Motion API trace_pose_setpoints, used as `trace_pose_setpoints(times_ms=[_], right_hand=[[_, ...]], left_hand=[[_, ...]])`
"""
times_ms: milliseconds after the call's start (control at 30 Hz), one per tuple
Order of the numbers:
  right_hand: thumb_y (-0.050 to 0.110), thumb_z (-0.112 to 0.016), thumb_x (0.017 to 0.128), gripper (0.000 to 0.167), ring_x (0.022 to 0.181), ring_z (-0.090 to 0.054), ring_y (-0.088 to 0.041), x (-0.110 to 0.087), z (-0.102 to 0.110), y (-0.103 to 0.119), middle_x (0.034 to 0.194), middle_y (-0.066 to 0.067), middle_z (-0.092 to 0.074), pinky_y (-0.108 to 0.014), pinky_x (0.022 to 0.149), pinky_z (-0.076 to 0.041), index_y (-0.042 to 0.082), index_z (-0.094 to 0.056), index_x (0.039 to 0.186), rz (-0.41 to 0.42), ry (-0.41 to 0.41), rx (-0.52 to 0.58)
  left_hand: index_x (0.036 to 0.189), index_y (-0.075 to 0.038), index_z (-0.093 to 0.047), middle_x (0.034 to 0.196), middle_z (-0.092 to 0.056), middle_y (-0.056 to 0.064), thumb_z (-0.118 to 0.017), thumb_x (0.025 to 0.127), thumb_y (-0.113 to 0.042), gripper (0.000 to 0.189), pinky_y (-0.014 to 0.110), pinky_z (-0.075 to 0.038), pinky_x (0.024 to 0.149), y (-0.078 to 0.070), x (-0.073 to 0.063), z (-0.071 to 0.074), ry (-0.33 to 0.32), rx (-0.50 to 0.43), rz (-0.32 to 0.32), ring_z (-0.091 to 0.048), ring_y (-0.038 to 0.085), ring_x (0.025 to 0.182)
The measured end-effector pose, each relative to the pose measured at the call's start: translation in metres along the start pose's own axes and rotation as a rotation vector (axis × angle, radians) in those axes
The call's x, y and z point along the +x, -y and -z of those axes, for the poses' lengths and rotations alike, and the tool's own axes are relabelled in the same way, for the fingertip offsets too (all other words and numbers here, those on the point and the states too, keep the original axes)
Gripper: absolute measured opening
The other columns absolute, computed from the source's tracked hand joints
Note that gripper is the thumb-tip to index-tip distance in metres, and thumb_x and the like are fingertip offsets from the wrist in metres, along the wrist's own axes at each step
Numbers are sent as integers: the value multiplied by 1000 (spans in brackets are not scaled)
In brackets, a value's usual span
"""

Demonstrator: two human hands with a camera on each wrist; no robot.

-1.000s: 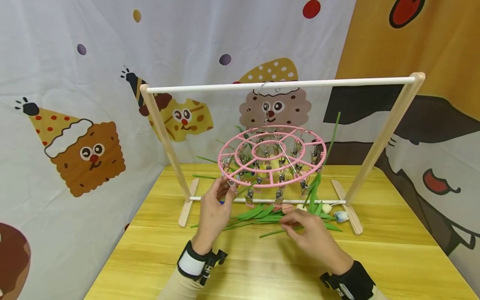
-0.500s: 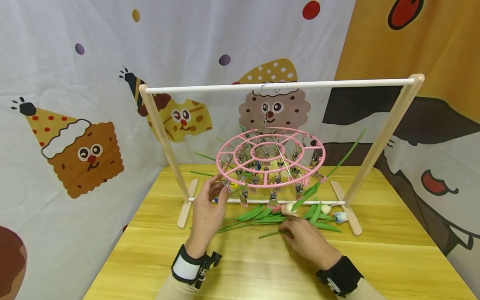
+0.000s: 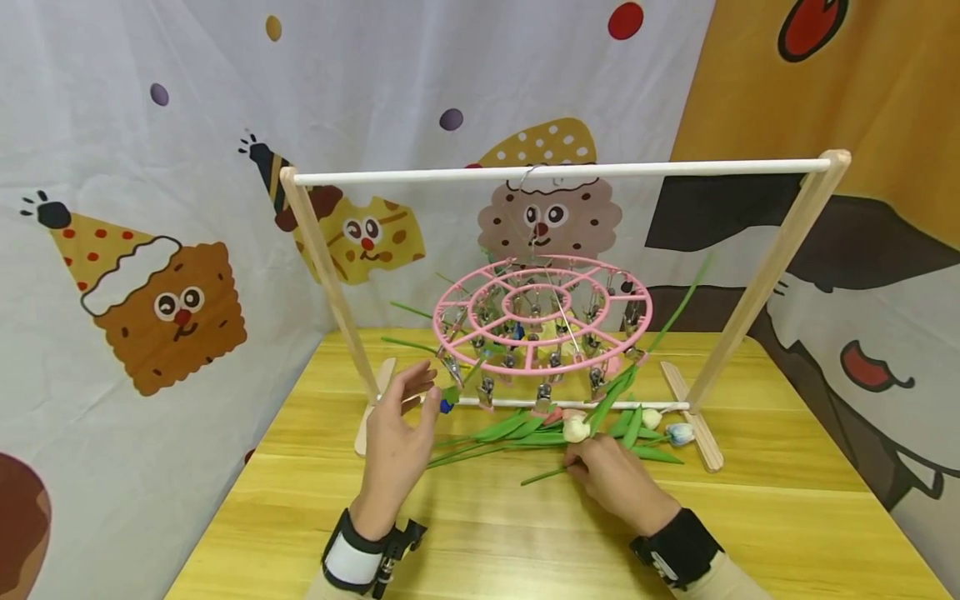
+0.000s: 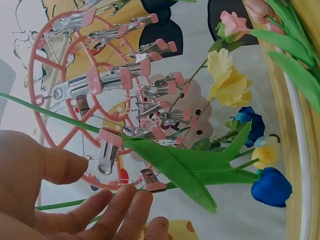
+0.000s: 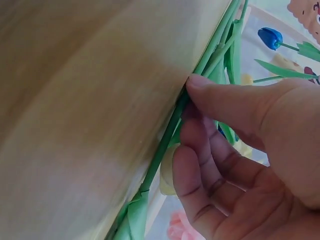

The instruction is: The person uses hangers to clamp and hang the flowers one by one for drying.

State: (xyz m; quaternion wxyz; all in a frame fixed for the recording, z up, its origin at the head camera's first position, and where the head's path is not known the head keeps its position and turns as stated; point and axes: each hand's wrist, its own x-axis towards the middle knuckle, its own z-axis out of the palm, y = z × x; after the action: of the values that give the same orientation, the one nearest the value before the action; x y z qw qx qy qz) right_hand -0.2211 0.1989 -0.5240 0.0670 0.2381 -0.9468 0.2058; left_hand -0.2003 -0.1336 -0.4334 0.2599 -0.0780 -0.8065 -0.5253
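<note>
In the head view, just right of lower centre, our right hand (image 3: 618, 479) pinches, as far as we can tell, a thin green artificial flower stem (image 5: 162, 145) lying low along the yellow wood-grain surface (image 3: 480, 533). The relation that counts, we judge, is the stem's long axis: it runs crosswise under that hand, its bare end slanting out to the left; which bloom it carries we cannot tell. Our left hand (image 3: 397, 433) is well apart, left of centre, fingers spread and holding nothing, just beside a silver metal clip with pink tips (image 4: 106, 161), from which a deep-blue tulip (image 4: 271, 187) hangs. A cream-white tulip (image 3: 576, 429) dangles just past our right knuckles. Beyond and above both hands, mid-frame, hangs the pink plastic hanger of concentric rings (image 3: 529, 369).
</note>
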Motion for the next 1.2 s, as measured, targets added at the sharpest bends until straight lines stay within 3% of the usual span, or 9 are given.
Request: trace_pose_setpoints(times_ms=[167, 300, 533, 833, 1000, 1200], right_hand=[[0, -93, 95, 26, 87, -76, -14, -3, 0, 2, 94, 6, -81, -24, 68, -61, 24, -82, 93, 35, -10, -58], [-3, -91, 96, 30, 88, -73, -15, -7, 1, 6, 92, 6, -76, -24, 66, -57, 23, -78, 92, 45, -18, -88], [2, -84, 106, 23, 84, -72, -11, -13, 4, 16, 97, 3, -75, -20, 63, -52, 22, -74, 104, 101, -53, -57], [-1, -83, 106, 27, 97, -81, -13, -24, 16, 32, 113, 5, -84, -22, 75, -66, 22, -83, 120, 184, -99, 11], [-1, -84, 104, 26, 94, -79, -10, -29, 30, 45, 110, 4, -82, -21, 75, -66, 18, -83, 122, 251, -199, 47], [-9, -83, 101, 32, 88, -76, -5, -27, 49, 60, 111, 0, -81, -12, 72, -58, 16, -80, 122, 352, -332, 144]], left_hand=[[141, -4, -71, 136, -80, 11, -75, 114, -10, 28, 55, -68, 106, 1, -11, 3, -10, 42, 33, -76, 30, 125], [134, -7, -73, 126, -80, 7, -75, 114, -10, 20, 45, -68, 102, 1, -21, 3, 31, 69, 67, -75, 25, 119], [123, -14, -79, 114, -82, 0, -77, 113, -9, 12, 39, -69, 95, 5, -36, -9, 176, 93, 47, -78, 18, 107], [125, -12, -82, 119, -86, 5, -74, 115, -11, 12, 34, -71, 94, 12, -48, -29, 389, 94, 46, -81, 21, 110], [132, -13, -81, 127, -86, 5, -73, 116, -13, 18, 31, -69, 95, 11, -53, -37, 481, 52, 57, -81, 23, 115], [139, -11, -78, 132, -85, 9, -76, 116, -18, 25, 38, -72, 97, 5, -58, -47, 564, 19, 33, -83, 25, 116]])
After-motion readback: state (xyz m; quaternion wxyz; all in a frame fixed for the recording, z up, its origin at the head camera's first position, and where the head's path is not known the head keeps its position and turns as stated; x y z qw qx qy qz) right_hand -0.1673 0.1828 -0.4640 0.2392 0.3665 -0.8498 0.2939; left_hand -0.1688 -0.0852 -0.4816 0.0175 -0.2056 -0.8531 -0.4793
